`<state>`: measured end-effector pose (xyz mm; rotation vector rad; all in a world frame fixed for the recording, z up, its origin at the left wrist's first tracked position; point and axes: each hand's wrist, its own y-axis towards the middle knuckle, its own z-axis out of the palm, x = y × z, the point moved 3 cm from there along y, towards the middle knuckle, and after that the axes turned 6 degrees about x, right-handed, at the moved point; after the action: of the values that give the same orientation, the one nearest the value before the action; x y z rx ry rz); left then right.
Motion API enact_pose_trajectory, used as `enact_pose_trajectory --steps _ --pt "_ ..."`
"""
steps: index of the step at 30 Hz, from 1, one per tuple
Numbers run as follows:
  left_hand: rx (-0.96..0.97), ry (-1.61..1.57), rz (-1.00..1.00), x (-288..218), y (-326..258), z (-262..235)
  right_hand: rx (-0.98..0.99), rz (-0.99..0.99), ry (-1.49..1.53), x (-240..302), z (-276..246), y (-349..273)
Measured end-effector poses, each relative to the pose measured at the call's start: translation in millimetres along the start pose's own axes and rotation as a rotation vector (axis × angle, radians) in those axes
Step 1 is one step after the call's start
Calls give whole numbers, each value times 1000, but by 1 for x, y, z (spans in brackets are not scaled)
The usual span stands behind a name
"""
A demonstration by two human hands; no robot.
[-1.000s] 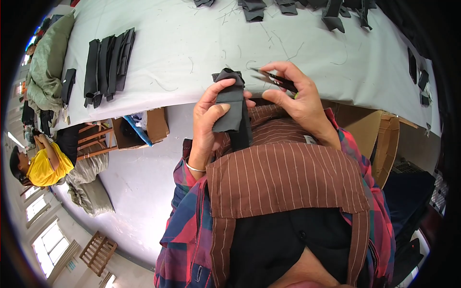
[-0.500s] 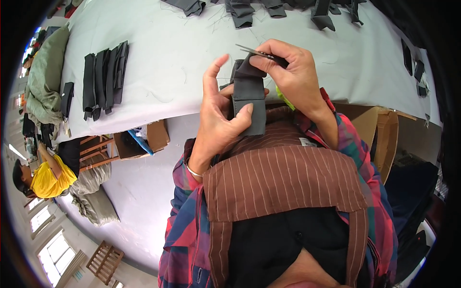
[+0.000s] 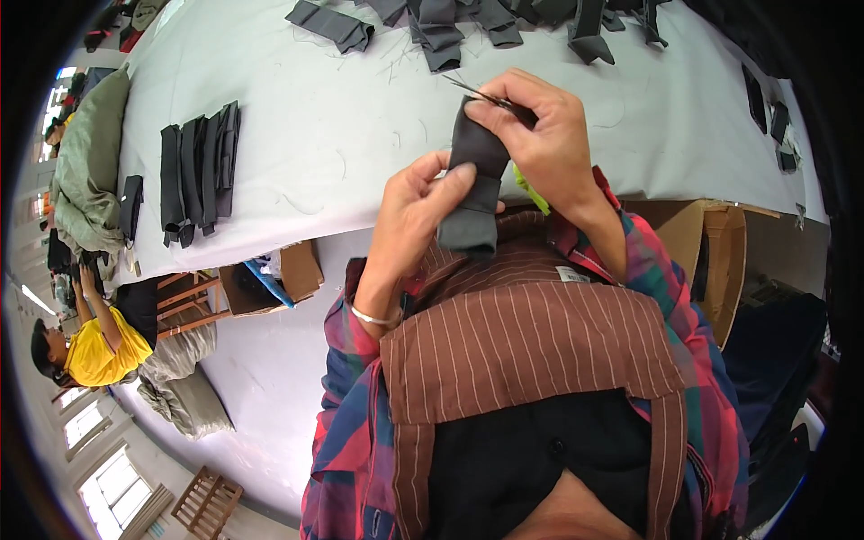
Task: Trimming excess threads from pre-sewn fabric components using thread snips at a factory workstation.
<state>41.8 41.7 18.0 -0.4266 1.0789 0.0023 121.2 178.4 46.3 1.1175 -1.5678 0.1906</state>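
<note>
A dark grey fabric strip [image 3: 477,142], folded over, is stretched between my hands just off the table's near edge. My left hand [image 3: 416,200] is closed round its middle, thumb on top, and the lower end hangs toward my apron. With thumb and fingers my right hand [image 3: 547,130] pinches the upper end. That same hand holds small dark thread snips [image 3: 470,88], whose thin blades point up and left over the table. The handle end of the snips is mostly hidden by the fingers.
On the pale table cover [image 3: 279,117], stacked dark strips [image 3: 200,173] lie left, and more strips [image 3: 441,36] lie along the far side among loose threads. A green cloth sack [image 3: 90,171] rests at far left. Cardboard boxes [image 3: 724,261] stand below; a person in yellow [image 3: 108,351] works leftward.
My left hand's raised index finger has come down onto the strip, and its thumb has moved up. The strip has straightened between the hands. The right hand still holds the snips.
</note>
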Motion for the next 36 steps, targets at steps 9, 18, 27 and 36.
enact_pose_trajectory --steps 9,18,27,36 --pt "-178 -158 193 9 14 0 86 162 112 -1 9 -46" --pt "-230 -173 182 11 13 -2 218 116 65 -13 -4 -40" --pt "-264 -6 131 9 4 -9 259 -256 -630 12 -38 -18" --pt "-280 -53 152 16 -1 -12 198 -258 -679 11 -25 -29"
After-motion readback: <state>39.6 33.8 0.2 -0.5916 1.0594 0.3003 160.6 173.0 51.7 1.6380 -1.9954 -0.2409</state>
